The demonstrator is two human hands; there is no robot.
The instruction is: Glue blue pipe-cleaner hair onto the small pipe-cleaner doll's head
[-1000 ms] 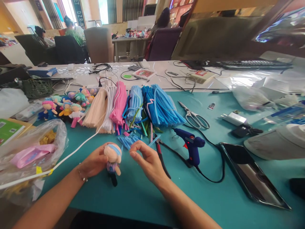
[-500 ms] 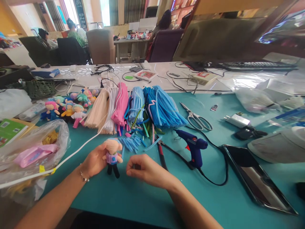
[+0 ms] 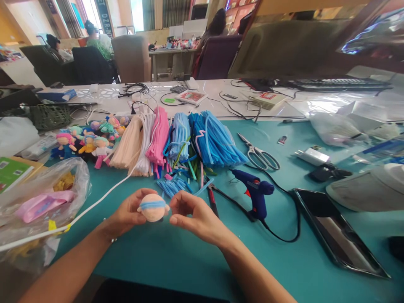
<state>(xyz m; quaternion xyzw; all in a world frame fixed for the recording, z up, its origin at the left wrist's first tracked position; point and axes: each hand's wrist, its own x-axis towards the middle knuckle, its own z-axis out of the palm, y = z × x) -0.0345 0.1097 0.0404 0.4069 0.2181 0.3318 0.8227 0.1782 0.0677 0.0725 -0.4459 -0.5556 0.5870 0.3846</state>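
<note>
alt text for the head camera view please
A person's left hand holds a small peach-headed doll over a teal tabletop, the right hand close beside it. Beyond are bundles of colourful fuzzy stems; a glue gun and scissors lie to the right.

One glue gun. Left of it: one left hand, one right hand, one doll, one pliers, at least five fuzzy-stick bundles. Behind it, one scissors; right, one dark-screened device

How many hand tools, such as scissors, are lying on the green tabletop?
3: the scissors, right of the darker blue bundle; the glue gun, below the scissors in the picture; the pliers, left of the glue gun. Others may be hidden.
</note>
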